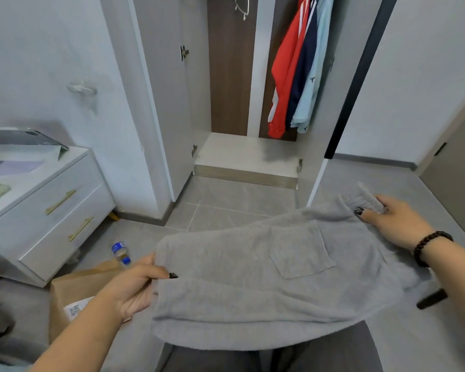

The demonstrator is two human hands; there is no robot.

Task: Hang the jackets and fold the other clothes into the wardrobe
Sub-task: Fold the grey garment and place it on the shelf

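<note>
Garment: We hold a grey fleecy pair of shorts or trousers with a patch pocket, spread flat in the air over our lap, in front of the wardrobe and well short of it.
Left hand: Our left hand pinches the garment's left edge, thumb on top and fingers curled beneath.
Right hand: Our right hand, with a dark bead bracelet on the wrist, grips the far right end, near what looks like the waistband; fingers are closed on the cloth.
Step in hand: We judge this is the folding stage; the piece is stretched out but no fold shows yet.
Next move: It likely calls for bringing one edge across to the other, keeping the cloth taut so that the halves match, then carrying it forward to the shelf.
Wardrobe: The open white wardrobe with a dark wood back stands straight ahead; its pale bottom shelf is bare.
Hung clothes: A red jacket, a navy garment and a light blue shirt hang at the wardrobe's right.
Beside it: A white drawer unit with brass handles sits left of the wardrobe.
</note>
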